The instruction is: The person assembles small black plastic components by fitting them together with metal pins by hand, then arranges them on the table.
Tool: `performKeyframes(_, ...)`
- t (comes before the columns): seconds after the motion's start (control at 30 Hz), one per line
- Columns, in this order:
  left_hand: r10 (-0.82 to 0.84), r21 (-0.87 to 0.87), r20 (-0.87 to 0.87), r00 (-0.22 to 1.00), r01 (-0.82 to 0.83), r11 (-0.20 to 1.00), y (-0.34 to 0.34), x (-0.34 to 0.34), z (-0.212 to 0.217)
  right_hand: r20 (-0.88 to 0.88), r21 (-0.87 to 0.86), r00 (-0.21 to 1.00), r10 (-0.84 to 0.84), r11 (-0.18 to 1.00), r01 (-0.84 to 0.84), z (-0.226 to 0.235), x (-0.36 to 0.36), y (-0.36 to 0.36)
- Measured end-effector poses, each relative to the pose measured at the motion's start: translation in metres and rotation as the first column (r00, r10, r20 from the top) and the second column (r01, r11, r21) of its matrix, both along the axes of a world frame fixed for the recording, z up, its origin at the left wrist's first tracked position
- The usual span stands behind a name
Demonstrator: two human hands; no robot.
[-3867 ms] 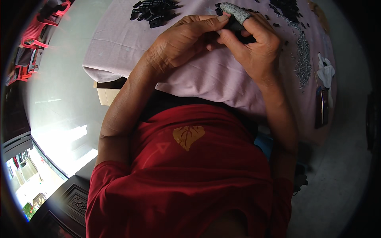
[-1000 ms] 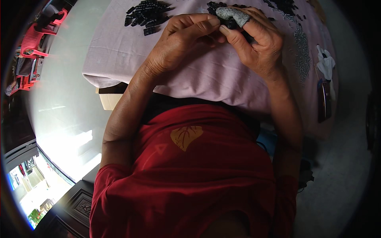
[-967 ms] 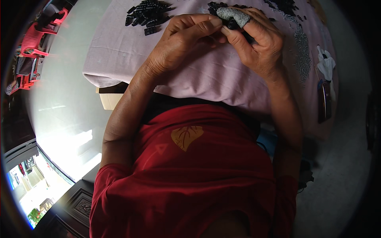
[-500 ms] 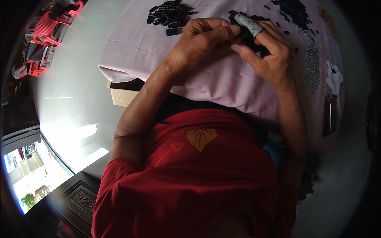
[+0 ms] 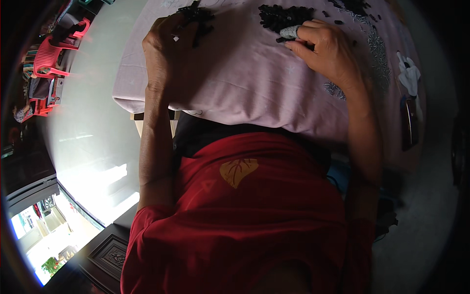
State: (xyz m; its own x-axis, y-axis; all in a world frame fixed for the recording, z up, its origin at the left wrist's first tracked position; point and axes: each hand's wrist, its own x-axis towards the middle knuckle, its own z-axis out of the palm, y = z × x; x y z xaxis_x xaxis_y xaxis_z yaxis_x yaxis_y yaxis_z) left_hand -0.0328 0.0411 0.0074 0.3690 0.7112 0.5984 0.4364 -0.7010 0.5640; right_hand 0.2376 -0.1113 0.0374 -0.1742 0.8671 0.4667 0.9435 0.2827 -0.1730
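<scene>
The left hand (image 5: 159,44) has swung away from the right hand (image 5: 325,49), so the two, close together half a second ago, are now well apart. At the far left, red plastic chairs (image 5: 46,56) stand on the pale floor (image 5: 98,98), with a carved dark wooden panel (image 5: 112,252) lower down. Next comes the cloth-covered tabletop (image 5: 235,73), pink and creased, with a sliver of a box (image 5: 139,127) below its near edge. The left hand is at the left pile (image 5: 198,17) of small black pieces; its fingers are in shadow and partly hidden, so I cannot tell whether they are grasping a piece. In the center, below the tabletop edge, is the person's red shirt (image 5: 235,210) with a yellow leaf print. The middle pile (image 5: 281,15) of black pieces lies just beside the right hand. That hand wears a grey finger cover (image 5: 290,32), and its thumb and finger are drawn close together; a black piece (image 5: 281,40) shows at their tips, but whether it is gripped or only touched I cannot tell. Farther right are a strip of small grey metal bits (image 5: 378,54), more black pieces (image 5: 360,7) above them, a white cloth (image 5: 409,73) and a dark flat case (image 5: 409,125) near the tabletop's right edge.
</scene>
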Motion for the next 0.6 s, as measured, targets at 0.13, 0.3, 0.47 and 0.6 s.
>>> performKeyframes(0.13, -0.146, 0.055, -0.01, 0.989, 0.147, 0.988, -0.015, 0.012, 0.004, -0.012, 0.097, 0.999, -0.04, 0.994, 0.041, 0.01, 0.006, -0.005)
performKeyframes(0.3, -0.459, 0.033, -0.148, 0.876, 0.468, 0.883, -0.051, 0.048, 0.019, -0.085, -0.138, 0.985, -0.153, 0.98, 0.14, 0.024, 0.016, -0.015)
performKeyframes(0.47, -0.488, 0.212, -0.376, 0.788, 0.585, 0.783, -0.061, 0.078, 0.001, -0.134, -0.222, 0.968, -0.215, 0.958, 0.182, 0.026, 0.021, -0.017)
performKeyframes(0.6, -0.518, 0.148, -0.271, 0.811, 0.567, 0.811, -0.061, 0.066, -0.001, -0.125, -0.248, 0.971, -0.205, 0.954, 0.17, 0.032, 0.017, -0.021)
